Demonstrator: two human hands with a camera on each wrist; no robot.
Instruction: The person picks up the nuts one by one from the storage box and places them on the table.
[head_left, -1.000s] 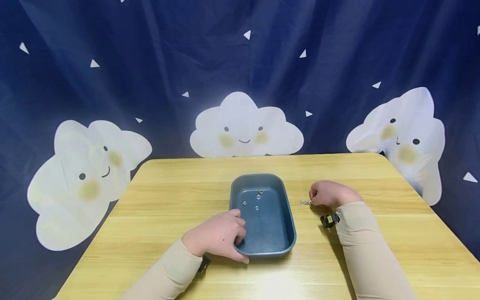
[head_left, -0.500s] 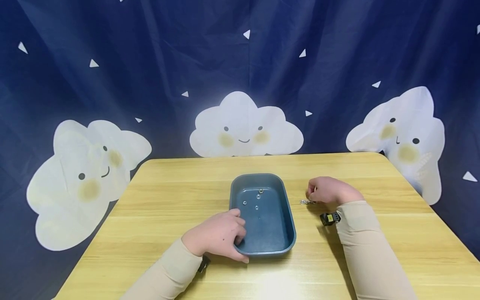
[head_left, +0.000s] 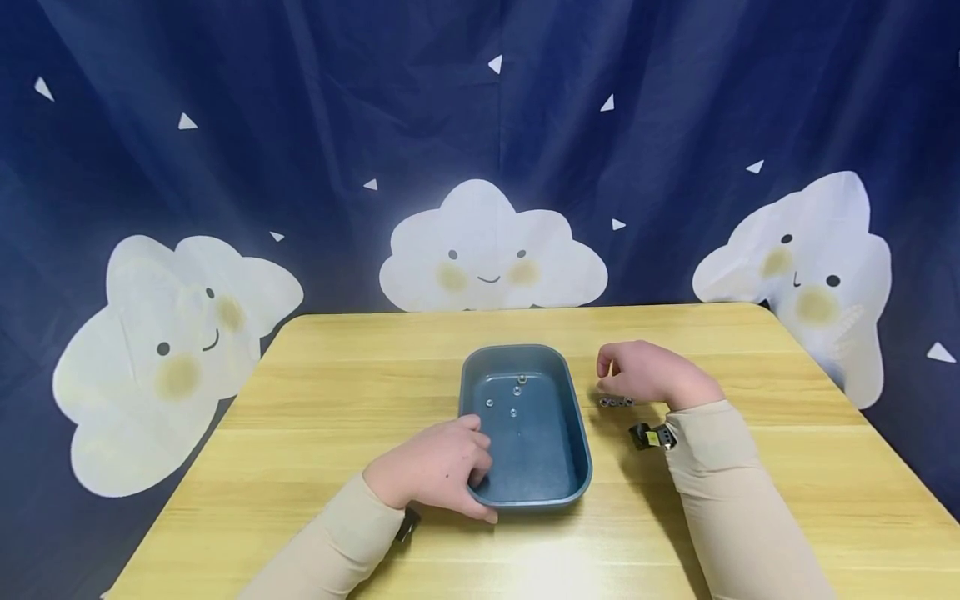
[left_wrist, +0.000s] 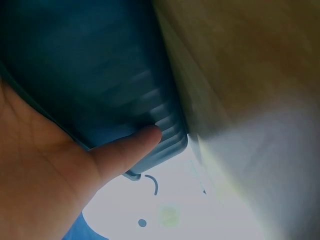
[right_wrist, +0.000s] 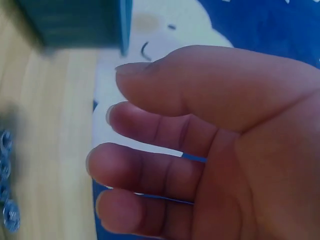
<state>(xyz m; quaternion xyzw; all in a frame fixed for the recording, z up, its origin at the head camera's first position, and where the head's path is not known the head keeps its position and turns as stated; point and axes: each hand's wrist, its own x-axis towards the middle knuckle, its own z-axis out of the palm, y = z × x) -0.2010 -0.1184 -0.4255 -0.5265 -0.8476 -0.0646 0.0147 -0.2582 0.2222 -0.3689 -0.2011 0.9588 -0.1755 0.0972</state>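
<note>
A dark blue-green tray (head_left: 583, 467) stands on the table with several small metal nuts (head_left: 513, 412) in it. My left hand (head_left: 435, 468) grips its near left corner, fingers curled over the rim. In the left wrist view, the thumb (left_wrist: 130, 150) presses the tray's outer wall. Right of the tray lies a short row of shiny nuts (head_left: 628, 402). Just above that row is my right hand (head_left: 652, 372), with thumb and forefinger bent toward each other. The thumb (right_wrist: 165, 82) hides the forefinger in the right wrist view; I cannot tell if a nut sits between them.
The light wooden table (head_left: 352, 367) extends to both sides of the tray. Behind it hangs a dark blue curtain (head_left: 337, 100) with white clouds. A small black wrist camera (head_left: 651, 436) sits under the right sleeve (head_left: 738, 492).
My right hand has risen from the row of nuts and shifted left toward the tray, uncovering more of the row. My left hand and the tray stay in place.
</note>
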